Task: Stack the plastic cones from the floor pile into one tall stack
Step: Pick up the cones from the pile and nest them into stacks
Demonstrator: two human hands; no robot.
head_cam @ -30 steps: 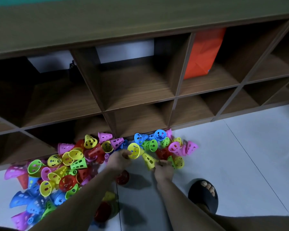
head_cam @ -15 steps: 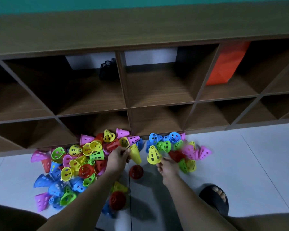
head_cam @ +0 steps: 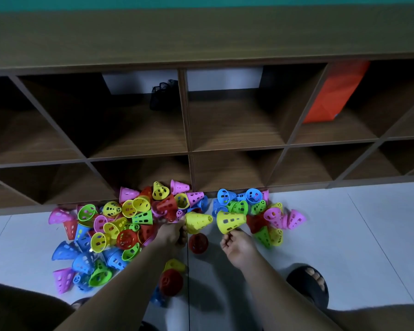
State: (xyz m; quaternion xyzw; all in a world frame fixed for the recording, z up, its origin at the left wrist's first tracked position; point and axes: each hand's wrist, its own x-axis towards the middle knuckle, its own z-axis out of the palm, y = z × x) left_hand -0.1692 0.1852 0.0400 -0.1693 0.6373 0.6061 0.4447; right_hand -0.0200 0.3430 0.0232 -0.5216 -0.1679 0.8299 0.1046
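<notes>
Along the back, shelf unit (head_cam: 234, 120): wooden cubbies, mostly bare; an orange bag (head_cam: 330, 96) leans in one on the right.
Floor (head_cam: 359, 235): pale tiles, where every loose cone lies.
Cone pile (head_cam: 127, 238): perforated plastic cones in many colours, tipped every way against the shelf foot. The larger heap is on the left and a smaller cluster (head_cam: 261, 209) on the right.
Left hand (head_cam: 171, 235): fingers curled round the wide rim of a yellow cone (head_cam: 197, 222), whose narrow end points right.
Right hand (head_cam: 237, 244): fingertips pinch the lower edge of a second yellow cone (head_cam: 231, 220) from beneath.
Gap: the two held cones are near each other above the floor but not touching.
Step in hand: probably the first nesting. No stack shows anywhere, so the task looks barely begun.
Next move: line the two cones up on one axis, tip to open mouth, and slide one into the other. Which end of the right cone faces left is unclear, so it may need turning first.
Then: keep the pair in one hand and free the other for the pile.
</notes>
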